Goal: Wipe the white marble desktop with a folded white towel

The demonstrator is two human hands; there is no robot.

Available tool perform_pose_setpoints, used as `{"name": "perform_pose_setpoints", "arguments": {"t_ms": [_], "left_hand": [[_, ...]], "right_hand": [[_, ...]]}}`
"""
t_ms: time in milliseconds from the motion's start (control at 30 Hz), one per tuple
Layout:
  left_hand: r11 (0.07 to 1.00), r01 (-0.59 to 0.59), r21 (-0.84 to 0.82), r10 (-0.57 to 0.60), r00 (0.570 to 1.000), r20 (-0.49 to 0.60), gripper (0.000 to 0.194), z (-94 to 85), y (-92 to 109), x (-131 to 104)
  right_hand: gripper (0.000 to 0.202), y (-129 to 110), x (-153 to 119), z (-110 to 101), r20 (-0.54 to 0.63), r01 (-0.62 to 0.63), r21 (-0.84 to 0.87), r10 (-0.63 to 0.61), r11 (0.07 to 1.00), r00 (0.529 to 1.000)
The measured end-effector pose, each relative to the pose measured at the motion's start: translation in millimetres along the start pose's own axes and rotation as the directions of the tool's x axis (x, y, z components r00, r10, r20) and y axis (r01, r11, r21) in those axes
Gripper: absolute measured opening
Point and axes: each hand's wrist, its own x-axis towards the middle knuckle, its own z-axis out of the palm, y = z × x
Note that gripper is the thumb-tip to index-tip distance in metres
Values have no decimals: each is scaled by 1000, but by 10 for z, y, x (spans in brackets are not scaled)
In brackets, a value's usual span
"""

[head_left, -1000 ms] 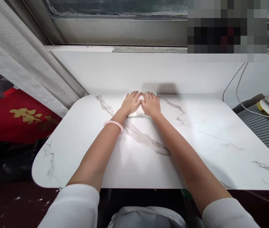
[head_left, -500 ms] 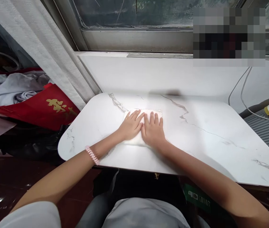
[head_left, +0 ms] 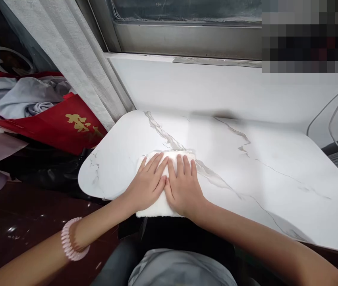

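Resting both hands palm-down on a white cloth (head_left: 158, 209): left hand (head_left: 145, 186) and right hand (head_left: 185, 190) are lying side by side, fingers extended, gripping nothing. Flat palms are probably spreading pressure and holding it smooth. Cloth is sitting beneath both, at the table's (head_left: 113, 159) near edge, showing between them.

The left hand (head_left: 149, 184) and right hand (head_left: 184, 188) hide much of the white cloth (head_left: 160, 207); the view's right edge crops the worktop (head_left: 231, 165).
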Motion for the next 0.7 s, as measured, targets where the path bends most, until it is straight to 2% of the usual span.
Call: {"name": "perform_pose_setpoints", "arguments": {"t_ms": [167, 300, 433, 567, 700], "left_hand": [[997, 59, 49, -60, 998, 28, 56, -21, -210, 357], [987, 152, 56, -155, 987, 44, 57, -77, -507, 836], [989, 145, 28, -146, 989, 33, 58, -96, -894, 1336], [994, 112, 5, -112, 994, 9, 59, -65, -1292, 1758], [999, 42, 7, -42, 999, -28, 58, -58, -1662, 2016]], "right_hand": [[58, 181, 421, 79, 22, -16, 95, 14, 995, 1000], [51, 433, 1034, 244, 9, -40, 245, 39, 969, 999], [51, 643, 1638, 427, -80, -47, 357, 81, 933, 994], [51, 682, 2065, 496, -57, -99, 314, 123, 944, 991], [49, 597, 2376, 525, 23, -146, 215, 145, 966, 989]]}}
